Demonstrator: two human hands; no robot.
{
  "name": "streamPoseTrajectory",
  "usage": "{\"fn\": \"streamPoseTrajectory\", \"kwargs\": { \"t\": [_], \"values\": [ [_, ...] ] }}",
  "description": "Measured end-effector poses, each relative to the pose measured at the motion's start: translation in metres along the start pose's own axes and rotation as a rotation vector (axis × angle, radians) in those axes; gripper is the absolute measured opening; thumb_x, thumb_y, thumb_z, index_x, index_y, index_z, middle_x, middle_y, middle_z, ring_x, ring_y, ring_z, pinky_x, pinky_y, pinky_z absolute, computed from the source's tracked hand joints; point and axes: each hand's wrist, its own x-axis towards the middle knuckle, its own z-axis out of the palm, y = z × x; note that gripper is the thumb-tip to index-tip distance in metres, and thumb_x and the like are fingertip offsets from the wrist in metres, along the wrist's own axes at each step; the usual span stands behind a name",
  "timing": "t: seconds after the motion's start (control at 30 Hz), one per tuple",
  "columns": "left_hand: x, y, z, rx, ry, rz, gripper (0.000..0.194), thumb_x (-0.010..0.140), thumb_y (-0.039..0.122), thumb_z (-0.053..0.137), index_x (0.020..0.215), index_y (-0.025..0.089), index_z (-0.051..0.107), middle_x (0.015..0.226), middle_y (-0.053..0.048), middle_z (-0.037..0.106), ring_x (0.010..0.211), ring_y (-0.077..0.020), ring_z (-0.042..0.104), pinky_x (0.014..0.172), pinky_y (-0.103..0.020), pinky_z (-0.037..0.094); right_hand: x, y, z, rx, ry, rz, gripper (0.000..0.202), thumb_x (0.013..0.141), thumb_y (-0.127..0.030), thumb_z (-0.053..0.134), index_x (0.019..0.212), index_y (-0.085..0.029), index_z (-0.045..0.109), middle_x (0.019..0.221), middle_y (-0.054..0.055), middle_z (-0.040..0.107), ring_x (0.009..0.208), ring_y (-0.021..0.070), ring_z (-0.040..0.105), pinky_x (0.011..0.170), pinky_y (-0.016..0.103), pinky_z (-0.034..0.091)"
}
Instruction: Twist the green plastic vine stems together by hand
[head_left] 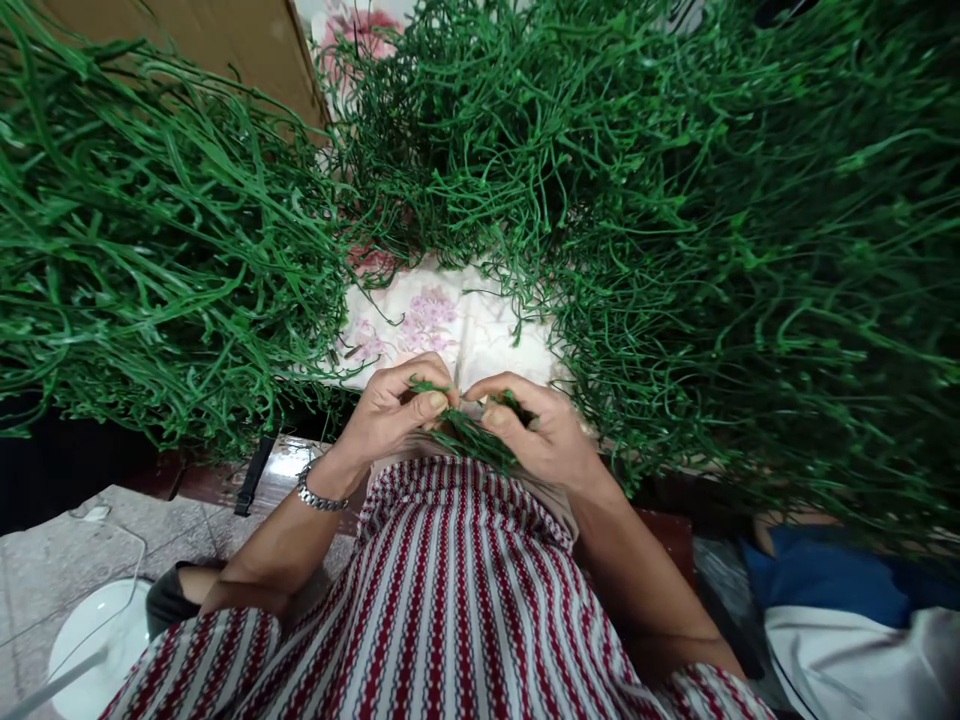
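Observation:
My left hand, with a metal-band watch on its wrist, pinches thin green stems between thumb and forefinger. Close beside it, my right hand is also closed, thumb against curled fingers, with green strands in its grip. The fingertips nearly meet above my lap, and the held stems hang down between them. Whether these are real or artificial plants I cannot tell. Beyond my hands, a cloth with pink and purple flowers covers the tabletop, with a few loose stems on it.
Large heaps of green stems rise on the left and right. A cardboard box stands at the back left. At the lower right sits a person in blue and white clothing. A white round base stands on the floor.

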Motion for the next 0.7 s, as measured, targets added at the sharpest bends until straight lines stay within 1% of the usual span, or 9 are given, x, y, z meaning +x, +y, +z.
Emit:
{"fn": "streamPoseTrajectory", "kwargs": {
  "t": [0.07, 0.13, 0.27, 0.3, 0.37, 0.43, 0.5, 0.6, 0.7],
  "values": [
    [0.000, -0.001, 0.002, 0.016, 0.031, 0.026, 0.014, 0.078, 0.028, 0.063, 0.076, 0.014, 0.065, 0.074, -0.001, 0.049, 0.052, -0.0044, 0.045, 0.042, -0.017, 0.035, 0.003, -0.001, 0.006, -0.085, -0.034, -0.044, 0.023, 0.084, -0.033, 0.057, 0.098, -0.015, 0.058, 0.074, -0.001, 0.057, 0.063, 0.0074, 0.048, 0.059, 0.019, 0.038],
    [0.001, -0.001, 0.004, 0.011, 0.030, 0.008, 0.014, 0.078, 0.029, 0.063, 0.077, 0.015, 0.065, 0.077, 0.000, 0.049, 0.050, -0.0029, 0.044, 0.040, -0.016, 0.034, 0.003, 0.000, 0.012, -0.147, -0.042, -0.089, 0.019, 0.084, -0.030, 0.058, 0.094, -0.015, 0.057, 0.075, 0.000, 0.058, 0.062, 0.0075, 0.048, 0.059, 0.019, 0.038],
    [0.001, -0.002, 0.006, -0.130, 0.063, -0.150, 0.015, 0.080, 0.030, 0.061, 0.087, 0.017, 0.063, 0.074, 0.001, 0.050, 0.043, -0.0005, 0.041, 0.035, -0.013, 0.029, 0.001, 0.004, 0.014, -0.206, -0.004, -0.135, 0.010, 0.086, -0.024, 0.053, 0.086, -0.015, 0.057, 0.074, 0.001, 0.059, 0.062, 0.0083, 0.050, 0.061, 0.019, 0.039],
    [0.001, -0.002, 0.007, -0.168, 0.070, -0.187, 0.021, 0.078, 0.031, 0.063, 0.095, 0.018, 0.061, 0.074, 0.002, 0.051, 0.042, -0.0005, 0.040, 0.035, -0.013, 0.030, 0.000, 0.005, 0.014, -0.207, 0.015, -0.128, 0.009, 0.086, -0.024, 0.053, 0.086, -0.015, 0.057, 0.073, 0.001, 0.059, 0.063, 0.0086, 0.051, 0.061, 0.019, 0.040],
    [-0.001, -0.004, 0.008, -0.223, 0.056, -0.238, 0.043, 0.073, 0.032, 0.068, 0.112, 0.022, 0.053, 0.079, 0.001, 0.053, 0.044, -0.0012, 0.041, 0.038, -0.014, 0.034, -0.001, 0.007, 0.013, -0.199, 0.065, -0.108, 0.008, 0.085, -0.023, 0.054, 0.085, -0.016, 0.057, 0.071, 0.000, 0.059, 0.062, 0.0087, 0.053, 0.061, 0.019, 0.040],
    [-0.003, -0.007, 0.008, -0.251, 0.035, -0.259, 0.055, 0.068, 0.031, 0.073, 0.117, 0.023, 0.049, 0.083, 0.001, 0.054, 0.047, -0.0024, 0.043, 0.043, -0.016, 0.038, -0.002, 0.008, 0.014, -0.193, 0.111, -0.087, 0.007, 0.084, -0.023, 0.056, 0.082, -0.016, 0.057, 0.068, -0.001, 0.059, 0.060, 0.0083, 0.053, 0.059, 0.018, 0.040],
    [-0.004, -0.011, 0.009, -0.199, 0.050, -0.254, 0.046, 0.063, 0.028, 0.076, 0.103, 0.019, 0.056, 0.078, 0.001, 0.054, 0.052, -0.0038, 0.045, 0.046, -0.016, 0.039, -0.003, 0.008, 0.016, -0.193, 0.139, -0.071, 0.008, 0.084, -0.024, 0.056, 0.080, -0.016, 0.056, 0.065, -0.002, 0.057, 0.057, 0.0079, 0.051, 0.056, 0.018, 0.039],
    [-0.004, -0.013, 0.010, -0.027, 0.095, -0.168, 0.026, 0.059, 0.022, 0.079, 0.077, 0.013, 0.062, 0.071, 0.001, 0.052, 0.056, -0.0049, 0.045, 0.046, -0.015, 0.036, -0.002, 0.007, 0.020, -0.203, 0.169, -0.062, 0.010, 0.084, -0.024, 0.055, 0.077, -0.016, 0.056, 0.064, -0.002, 0.056, 0.056, 0.0080, 0.050, 0.054, 0.018, 0.038],
    [-0.003, -0.014, 0.012, 0.110, 0.170, -0.051, 0.024, 0.060, 0.021, 0.078, 0.078, 0.014, 0.065, 0.079, 0.000, 0.053, 0.053, -0.0026, 0.042, 0.043, -0.015, 0.031, -0.002, 0.006, 0.019, -0.210, 0.156, -0.059, 0.011, 0.086, -0.024, 0.053, 0.078, -0.016, 0.056, 0.065, -0.001, 0.057, 0.057, 0.0084, 0.051, 0.055, 0.018, 0.038]
  ]
}}
